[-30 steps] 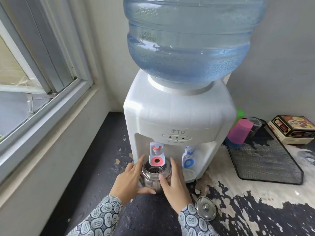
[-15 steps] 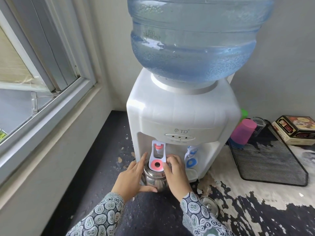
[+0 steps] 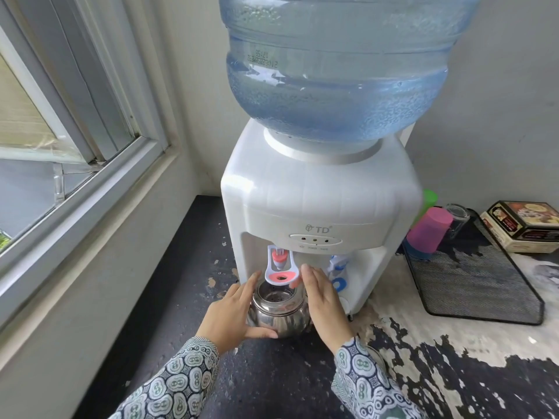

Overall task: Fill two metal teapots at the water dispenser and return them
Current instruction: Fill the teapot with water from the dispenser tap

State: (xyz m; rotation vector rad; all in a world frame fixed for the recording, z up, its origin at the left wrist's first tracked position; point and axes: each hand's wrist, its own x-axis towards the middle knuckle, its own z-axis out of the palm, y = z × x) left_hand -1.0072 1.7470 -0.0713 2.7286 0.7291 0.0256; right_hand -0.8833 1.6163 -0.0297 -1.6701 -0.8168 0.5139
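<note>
A: We log the metal teapot (image 3: pixel 279 313) with its lid off, standing on the dark counter (image 3: pixel 169 297) directly under the red tap lever (image 3: pixel 281 272) of the white water dispenser (image 3: pixel 320 201). Seen from the teapot, the lever sits at 12 o'clock, just above the open mouth.

B: Agreed. We note the left hand (image 3: pixel 230 316) at the teapot's 9 o'clock, palm against the pot's side, fingers nearly straight along the shoulder, thumb laid along the base at about 7 o'clock. It presses and steadies; the fingers are not curled round anything.

A: The right hand (image 3: pixel 322 300) is at the teapot's 3 o'clock, fingers straight and together, pointing toward the dispenser. Fingertips reach the right edge of the red lever. Whether the palm touches the pot we cannot tell.

B: We also record the blue tap (image 3: pixel 338 275) at 2 o'clock from the teapot, partly hidden behind the right hand.

A: The water bottle (image 3: pixel 341 65) sits inverted on top of the dispenser. A pink cup (image 3: pixel 429 234) stands at the dispenser's 3 o'clock on a black mesh tray (image 3: pixel 472 282), with a printed box (image 3: pixel 523 225) beyond. A window (image 3: pixel 66 140) lies at 9 o'clock.
</note>
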